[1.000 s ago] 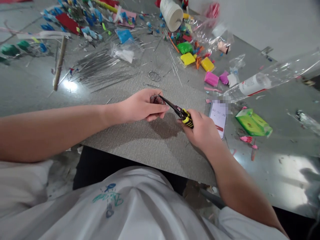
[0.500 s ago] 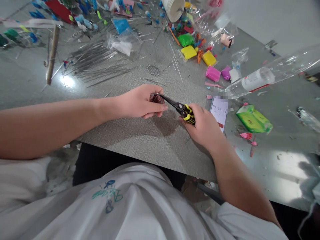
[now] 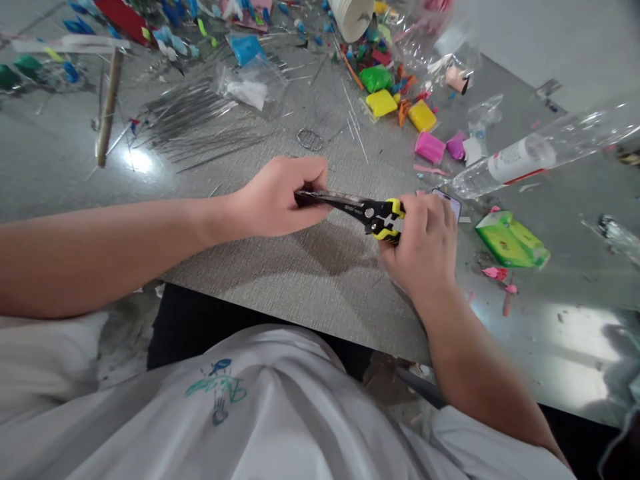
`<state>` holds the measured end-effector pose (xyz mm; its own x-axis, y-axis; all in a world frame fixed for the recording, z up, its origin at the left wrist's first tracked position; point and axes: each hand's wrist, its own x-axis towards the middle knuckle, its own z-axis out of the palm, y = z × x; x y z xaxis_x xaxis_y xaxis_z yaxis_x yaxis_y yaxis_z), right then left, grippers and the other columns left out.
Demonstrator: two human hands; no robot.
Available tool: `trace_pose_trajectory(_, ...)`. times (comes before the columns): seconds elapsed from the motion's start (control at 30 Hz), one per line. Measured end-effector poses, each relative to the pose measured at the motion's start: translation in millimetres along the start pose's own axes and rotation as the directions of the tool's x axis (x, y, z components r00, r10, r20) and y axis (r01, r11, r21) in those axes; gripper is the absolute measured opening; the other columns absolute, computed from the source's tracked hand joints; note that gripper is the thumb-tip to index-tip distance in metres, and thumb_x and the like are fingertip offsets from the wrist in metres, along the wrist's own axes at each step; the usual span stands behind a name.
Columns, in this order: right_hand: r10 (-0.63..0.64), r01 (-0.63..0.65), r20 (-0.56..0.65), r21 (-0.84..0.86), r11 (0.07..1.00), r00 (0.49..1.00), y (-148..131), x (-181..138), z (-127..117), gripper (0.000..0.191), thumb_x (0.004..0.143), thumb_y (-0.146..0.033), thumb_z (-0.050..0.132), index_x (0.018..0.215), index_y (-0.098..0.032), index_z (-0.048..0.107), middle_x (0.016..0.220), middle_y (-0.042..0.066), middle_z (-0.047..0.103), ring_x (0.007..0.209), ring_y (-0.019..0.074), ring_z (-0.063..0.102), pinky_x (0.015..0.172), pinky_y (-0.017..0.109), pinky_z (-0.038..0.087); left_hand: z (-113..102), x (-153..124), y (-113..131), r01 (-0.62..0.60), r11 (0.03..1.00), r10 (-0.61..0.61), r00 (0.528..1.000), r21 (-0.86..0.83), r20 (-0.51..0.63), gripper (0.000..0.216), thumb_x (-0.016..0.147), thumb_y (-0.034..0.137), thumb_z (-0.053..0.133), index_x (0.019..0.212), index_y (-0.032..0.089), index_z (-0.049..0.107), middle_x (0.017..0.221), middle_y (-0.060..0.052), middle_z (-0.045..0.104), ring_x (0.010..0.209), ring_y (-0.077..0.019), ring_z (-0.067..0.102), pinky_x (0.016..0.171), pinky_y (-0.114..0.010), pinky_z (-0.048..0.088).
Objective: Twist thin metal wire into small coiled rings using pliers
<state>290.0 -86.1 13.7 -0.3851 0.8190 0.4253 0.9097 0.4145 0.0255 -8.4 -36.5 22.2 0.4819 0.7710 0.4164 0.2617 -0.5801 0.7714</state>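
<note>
My right hand (image 3: 423, 243) grips long-nose pliers (image 3: 370, 212) by their yellow and black handles, which are spread apart. The pliers' long jaws point left and reach into the curled fingers of my left hand (image 3: 287, 197). That hand is closed around a bent wire piece, now mostly hidden by the fingers and jaw tips. On the table just beyond lies a wire ring (image 3: 309, 139) with crossing strands.
Many straight wires (image 3: 193, 110) lie at the back left near a wooden stick (image 3: 109, 107). Colourful clay packets, such as a yellow one (image 3: 381, 103), lie back right. A plastic bottle (image 3: 520, 160), a phone (image 3: 453, 201) and a green packet (image 3: 513, 240) are to the right.
My right hand has moved right and turned, and now covers most of the phone. The pliers' handles have spread wider and the jaws lie flatter. The wire in my left hand is less visible.
</note>
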Motion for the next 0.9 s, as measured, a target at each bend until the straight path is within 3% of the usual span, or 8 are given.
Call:
trace_pose_trajectory(0.1,-0.042,0.042,0.019,0.012,0.999,0.999,1.9,-0.9,2.3,0.054,0.089,-0.024,0.064,0.142,-0.021,0.053,0.120,0.016,0.068,0.110,0.0377,0.066,0.098,0.057,0.058,-0.3,-1.0,-1.9,-0.049,0.999,0.049,0.999,-0.008,0.009,0.025,0.089,0.021,0.071,0.080,0.026,0.048,0.073,0.003,0.053,0.065,-0.0146,0.041,0.065,-0.034,0.031)
trace_pose_trajectory(0.37,-0.087,0.080,0.080,0.087,0.993,0.993,4.2,-1.0,-0.5,0.042,0.098,-0.036,0.063,0.137,-0.023,0.056,0.113,0.015,0.074,0.102,0.0368,0.072,0.088,0.050,0.062,1.6,-0.4,2.7,-0.006,0.998,0.008,1.000,-0.056,0.029,0.031,0.093,0.017,0.075,0.078,0.026,0.049,0.071,0.005,0.046,0.065,-0.0141,0.037,0.065,-0.034,0.029)
trace_pose_trajectory(0.53,-0.036,0.030,0.115,0.049,0.998,0.993,3.7,1.4,-1.8,0.044,0.096,-0.034,0.066,0.138,-0.023,0.056,0.116,0.018,0.074,0.109,0.0396,0.071,0.095,0.056,0.062,2.3,-1.0,12.9,0.110,0.993,-0.109,0.994,-0.050,0.030,0.039,0.093,0.011,0.078,0.075,0.026,0.047,0.069,0.005,0.045,0.068,-0.0145,0.038,0.067,-0.033,0.030)
trace_pose_trajectory(0.73,0.003,-0.012,0.200,0.039,0.999,0.980,1.5,4.9,-8.9,0.045,0.088,-0.023,0.065,0.133,-0.024,0.060,0.115,0.017,0.074,0.108,0.0393,0.072,0.095,0.055,0.062,3.5,-0.2,17.0,0.143,0.989,-0.142,0.989,-0.046,0.032,0.041,0.091,0.014,0.079,0.071,0.025,0.046,0.064,0.006,0.042,0.063,-0.0133,0.035,0.064,-0.033,0.028)
trace_pose_trajectory(0.8,0.026,-0.032,0.210,0.027,0.999,0.977,2.4,6.0,-9.7,0.041,0.088,-0.023,0.064,0.129,-0.025,0.062,0.111,0.016,0.075,0.103,0.0381,0.072,0.090,0.054,0.061,3.6,-0.1,17.9,0.187,0.977,-0.182,0.982,-0.105,0.051,0.041,0.089,0.012,0.079,0.070,0.024,0.045,0.063,0.006,0.045,0.061,-0.0117,0.037,0.061,-0.032,0.028)
trace_pose_trajectory(0.9,0.060,-0.063,0.195,0.012,0.998,0.979,4.3,7.8,-5.9,0.032,0.091,-0.029,0.064,0.123,-0.026,0.064,0.103,0.014,0.074,0.094,0.0359,0.071,0.080,0.049,0.058,3.3,-0.7,19.9,0.339,0.901,-0.302,0.938,-0.272,0.168,0.039,0.097,0.015,0.077,0.074,0.025,0.048,0.058,0.005,0.051,0.052,-0.0097,0.045,0.053,-0.028,0.030)
